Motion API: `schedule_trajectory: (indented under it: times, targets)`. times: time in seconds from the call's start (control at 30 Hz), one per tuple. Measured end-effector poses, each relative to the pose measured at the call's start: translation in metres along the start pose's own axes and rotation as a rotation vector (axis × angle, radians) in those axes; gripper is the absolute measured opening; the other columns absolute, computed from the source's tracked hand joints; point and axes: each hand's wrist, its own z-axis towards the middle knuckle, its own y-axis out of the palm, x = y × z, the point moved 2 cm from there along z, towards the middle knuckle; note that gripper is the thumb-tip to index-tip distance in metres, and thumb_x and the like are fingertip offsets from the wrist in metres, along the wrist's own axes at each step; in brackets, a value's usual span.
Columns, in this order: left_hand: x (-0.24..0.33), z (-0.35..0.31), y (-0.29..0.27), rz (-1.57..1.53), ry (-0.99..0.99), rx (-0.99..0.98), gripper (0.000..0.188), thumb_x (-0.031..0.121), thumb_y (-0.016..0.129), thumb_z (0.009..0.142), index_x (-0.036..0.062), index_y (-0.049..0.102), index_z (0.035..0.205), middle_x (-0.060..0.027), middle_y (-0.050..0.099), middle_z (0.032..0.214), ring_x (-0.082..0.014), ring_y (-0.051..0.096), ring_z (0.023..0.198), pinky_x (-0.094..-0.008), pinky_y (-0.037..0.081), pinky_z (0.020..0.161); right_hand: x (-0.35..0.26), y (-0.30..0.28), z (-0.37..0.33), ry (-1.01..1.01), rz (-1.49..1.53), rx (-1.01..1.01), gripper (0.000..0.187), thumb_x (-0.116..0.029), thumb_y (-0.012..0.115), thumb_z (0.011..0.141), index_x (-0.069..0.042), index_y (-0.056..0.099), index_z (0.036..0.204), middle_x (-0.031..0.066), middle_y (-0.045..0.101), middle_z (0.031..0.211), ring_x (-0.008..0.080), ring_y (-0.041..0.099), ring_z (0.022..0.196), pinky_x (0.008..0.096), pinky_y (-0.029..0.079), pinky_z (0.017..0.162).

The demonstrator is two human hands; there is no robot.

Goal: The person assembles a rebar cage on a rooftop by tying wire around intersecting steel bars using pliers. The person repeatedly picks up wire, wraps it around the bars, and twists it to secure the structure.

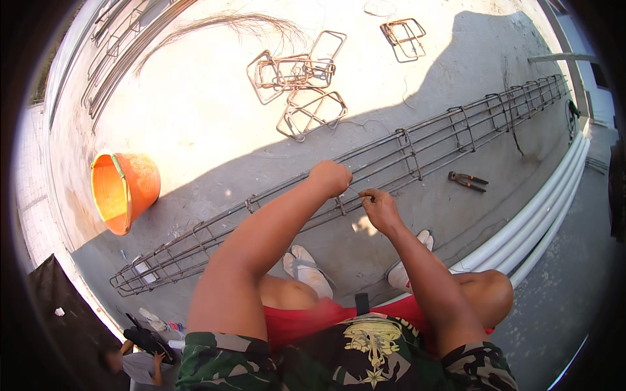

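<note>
A long steel rebar cage (417, 153) with square stirrups runs slantwise across the concrete floor, in front of my feet. My left hand (330, 178) is closed in a fist over the cage's middle, its fingers turned away so that what they hold is hidden. Just to its right, my right hand (380, 210) is closed, thumb and fingers pinched together near a stirrup (340, 205). A thin wire (354, 191) seems to run from those fingertips toward the left hand. Black pincers (467, 181) with orange-marked handles lie on the floor to the right of my hands.
Several bent stirrups (312, 111) lie beyond the cage, with more (403, 39) farther right. An orange bucket (138, 186) lies tipped at the left. Long bars (124, 58) and thin wires (228, 23) are at the far left. White pipes (544, 205) stretch along the right. Another person (134, 365) is at the lower left.
</note>
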Motion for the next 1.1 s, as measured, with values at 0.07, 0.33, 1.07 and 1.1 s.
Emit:
schedule_trajectory:
  times: [0.07,0.33,1.07,1.1]
  targets:
    - [0.001,0.006,0.006,0.063,-0.018,0.012,0.023,0.012,0.055,0.082,0.0111,0.073,0.096,-0.0139,0.072,0.096,-0.0333,0.069,0.091,-0.0439,0.055,0.078,0.004,0.003,0.004,0.0,0.025,-0.024,0.029,-0.018,0.057,0.087,-0.004,0.07,0.108,0.0222,0.069,0.098,0.0342,0.066,0.093,0.0395,0.05,0.083]
    - [0.014,-0.006,0.009,0.195,-0.017,0.331,0.019,0.013,0.056,0.081,0.004,0.072,0.081,-0.02,0.07,0.089,-0.0335,0.069,0.084,-0.044,0.054,0.074,0.01,0.029,0.021,-0.179,-0.287,0.075,0.029,-0.019,0.057,0.087,-0.008,0.071,0.11,0.0215,0.068,0.096,0.0368,0.066,0.091,0.0438,0.052,0.081]
    - [0.017,-0.064,0.034,-0.512,-0.206,0.386,0.025,0.015,0.045,0.088,-0.0041,0.061,0.088,-0.0304,0.063,0.091,-0.0465,0.06,0.091,-0.052,0.046,0.08,0.005,0.049,0.041,-0.302,-0.058,-0.098,0.023,-0.01,0.056,0.081,-0.001,0.073,0.093,0.0275,0.066,0.089,0.0398,0.065,0.085,0.0417,0.051,0.077]
    - [0.016,-0.066,0.037,-0.523,-0.198,0.41,0.024,0.016,0.047,0.089,-0.0033,0.06,0.089,-0.0297,0.063,0.089,-0.0458,0.06,0.09,-0.051,0.046,0.078,0.005,0.05,0.045,-0.299,-0.03,-0.119,0.022,-0.01,0.056,0.081,0.0,0.073,0.091,0.027,0.066,0.086,0.0382,0.066,0.082,0.0414,0.051,0.075]
